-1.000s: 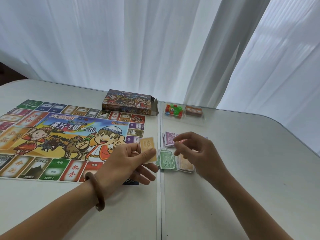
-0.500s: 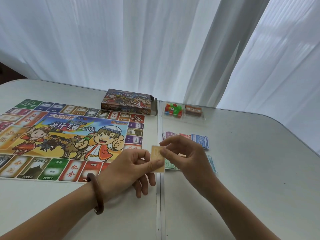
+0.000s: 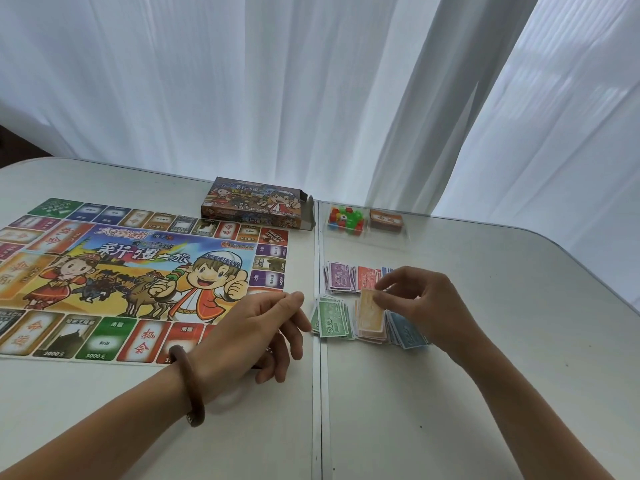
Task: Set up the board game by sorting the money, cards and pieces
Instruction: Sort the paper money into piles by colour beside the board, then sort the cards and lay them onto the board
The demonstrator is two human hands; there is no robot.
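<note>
Orange banknote (image 3: pixel 371 311) between fingertips of right hand (image 3: pixel 424 304); left hand (image 3: pixel 256 329) slack, empty, nearby

Head view, forward-down, close over table (image 3: pixel 450 427)

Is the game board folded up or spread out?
Spread out. The board lies flat on the table, picture and border squares facing up.

The right hand (image 3: pixel 422 306) holds a note (image 3: pixel 372 311) over the middle pile (image 3: pixel 371 337) of the near money row. The pile marked 500 (image 3: pixel 330 320) lies to its left and another pile (image 3: pixel 408 336) lies under its palm. A far pile (image 3: pixel 341 277) and its neighbour (image 3: pixel 367 277) lie just beyond its fingers. The pieces (image 3: pixel 346 220) and a card deck (image 3: pixel 386 220) sit farther beyond. The left hand (image 3: pixel 256 327) overlaps the board's (image 3: pixel 121 278) near corner, and the box (image 3: pixel 256 206) lies beyond it.
</note>
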